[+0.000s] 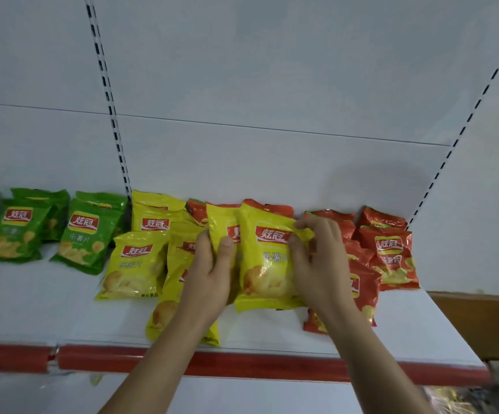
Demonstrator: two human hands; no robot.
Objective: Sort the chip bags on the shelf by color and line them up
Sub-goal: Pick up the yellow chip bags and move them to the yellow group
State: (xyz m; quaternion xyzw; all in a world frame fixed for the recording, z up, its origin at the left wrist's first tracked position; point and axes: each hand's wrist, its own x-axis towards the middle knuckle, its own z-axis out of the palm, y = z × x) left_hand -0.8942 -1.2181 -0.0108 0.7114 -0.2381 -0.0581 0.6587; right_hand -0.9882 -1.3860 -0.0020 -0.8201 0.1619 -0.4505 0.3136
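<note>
Left hand (212, 270): gripped a yellow bag (221, 231).
Right hand (321, 264): pinched front yellow bag (267, 264).
Shelf (48, 309): green, yellow, red groups.

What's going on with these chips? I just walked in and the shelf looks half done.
A person is sorting chip bags by color. The left hand and right hand grip yellow bags mid-shelf. Green bags sit left, red bags right, some red ones behind the yellows.

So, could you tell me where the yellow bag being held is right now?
In the head view it sits mid-shelf: the yellow bag is held between left hand and right hand, red bags to its right.
</note>
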